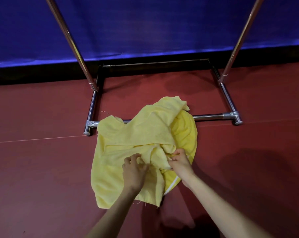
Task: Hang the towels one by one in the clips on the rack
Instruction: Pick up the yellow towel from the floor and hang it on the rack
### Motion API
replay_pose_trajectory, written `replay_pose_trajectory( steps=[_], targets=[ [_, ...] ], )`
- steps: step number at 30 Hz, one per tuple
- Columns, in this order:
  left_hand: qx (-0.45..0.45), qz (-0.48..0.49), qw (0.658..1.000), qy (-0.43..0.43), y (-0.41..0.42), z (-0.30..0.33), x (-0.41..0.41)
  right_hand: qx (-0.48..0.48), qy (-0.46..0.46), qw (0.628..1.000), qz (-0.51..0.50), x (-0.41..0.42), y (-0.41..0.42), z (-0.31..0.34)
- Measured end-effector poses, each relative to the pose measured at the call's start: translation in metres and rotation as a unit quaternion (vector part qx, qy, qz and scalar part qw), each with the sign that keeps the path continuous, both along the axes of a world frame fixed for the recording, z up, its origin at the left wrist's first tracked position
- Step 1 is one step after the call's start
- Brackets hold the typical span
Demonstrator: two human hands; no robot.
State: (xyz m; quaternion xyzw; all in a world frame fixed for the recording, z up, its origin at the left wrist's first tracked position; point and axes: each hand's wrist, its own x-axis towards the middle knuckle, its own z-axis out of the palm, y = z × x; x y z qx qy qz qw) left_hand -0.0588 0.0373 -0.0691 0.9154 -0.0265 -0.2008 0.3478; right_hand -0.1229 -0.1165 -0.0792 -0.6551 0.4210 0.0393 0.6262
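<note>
Head view looks down on a dark red floor (42,169) with a blue fabric curtain (145,26) along the far wall. The chrome metal rack frame (92,107) stands in between. A crumpled pile of pale yellow towels (136,133) sits on the floor, draped over the rack's near bar. The left hand (134,172) and right hand (180,164) both pinch folds at its near edge, fingers curled.

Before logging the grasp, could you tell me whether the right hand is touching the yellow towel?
Touching: the head view shows the right hand pinching a fold of the yellow towel.
</note>
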Motion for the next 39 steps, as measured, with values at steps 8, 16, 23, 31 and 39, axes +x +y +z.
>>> replay_pose_trajectory(
  steps=[8, 16, 23, 31, 39],
  targets=[
    [0.133, -0.116, 0.976, -0.128, 0.009, -0.003, 0.01, -0.04, 0.043, 0.998, -0.039, -0.033, -0.021, -0.016],
    [-0.216, 0.096, 0.971, -0.032, 0.014, 0.048, 0.025, 0.298, -0.144, 0.895, -0.299, 0.001, -0.038, 0.04],
    [-0.343, 0.125, 0.927, -0.084, -0.016, 0.109, 0.03, 0.469, -0.279, 0.744, -0.386, 0.031, -0.084, 0.152],
    [-0.275, 0.154, 0.945, -0.084, -0.009, 0.081, 0.015, 0.336, -0.305, 0.789, -0.413, -0.025, -0.078, 0.088],
    [-0.175, 0.12, 0.977, 0.025, 0.025, 0.039, 0.004, 0.247, -0.097, 0.86, -0.436, -0.064, -0.074, 0.018]
  ],
)
